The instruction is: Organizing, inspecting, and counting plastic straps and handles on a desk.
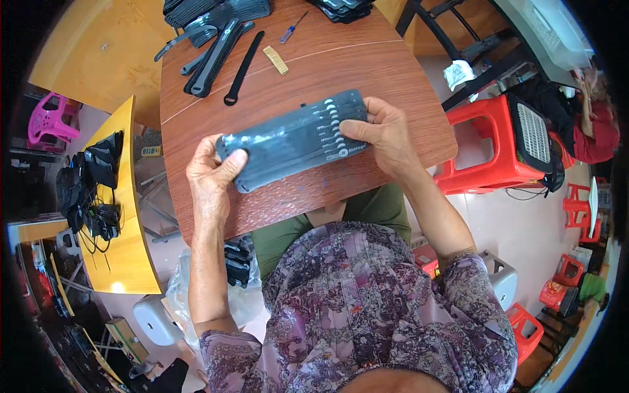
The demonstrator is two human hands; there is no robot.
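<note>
Between my two hands, above the near part of the wooden table, is a flat, glossy black packet (282,143) with white printing toward its right end. It tilts a little, right end farther away; its long dark bands look like straps side by side. My left hand (213,169) grips the left end, thumb on top. At the right end my right hand (383,134) closes on the packet, its thumb pressed on the printed part and its fingers mostly hidden underneath. Beyond the packet lie a single black strap (245,68) with a slotted end and a stack of black straps (215,60).
More black bundles (226,14) lie at the table's (367,62) far edge. A tan folded strip (275,60) and a blue-handled screwdriver (288,33) lie beyond the packet. A red stool (498,141) stands at right, a yellow table (134,216) with black bundles at left.
</note>
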